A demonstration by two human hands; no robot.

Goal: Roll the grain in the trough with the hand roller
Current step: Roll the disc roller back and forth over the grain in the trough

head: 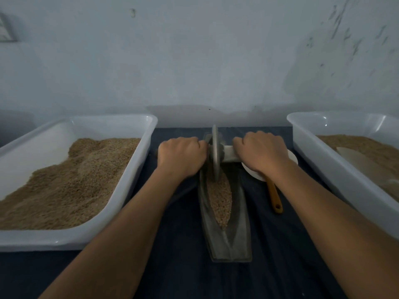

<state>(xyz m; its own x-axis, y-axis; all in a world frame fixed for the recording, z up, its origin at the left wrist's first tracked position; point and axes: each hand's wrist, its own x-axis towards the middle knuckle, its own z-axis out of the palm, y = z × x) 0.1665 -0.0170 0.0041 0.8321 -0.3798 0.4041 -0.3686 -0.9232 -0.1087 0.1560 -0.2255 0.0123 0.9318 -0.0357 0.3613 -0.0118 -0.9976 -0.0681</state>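
Gripping the grey disc-shaped hand roller (215, 152) by its axle, left hand (181, 156) and right hand (261, 152) clenched — uneven pressure could tip it, spilling tan grain (219, 199) from the narrow boat-shaped metal trough (239, 238).

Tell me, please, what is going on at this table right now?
A person is crushing grain in a narrow boat-shaped trough with a hand roller. The left hand and right hand each grip one end of its axle, and the disc stands upright in the grain near the trough's far end. A white tub of grain sits to the left, another white tub to the right. A small white dish and a yellow-handled tool lie beside the right hand.
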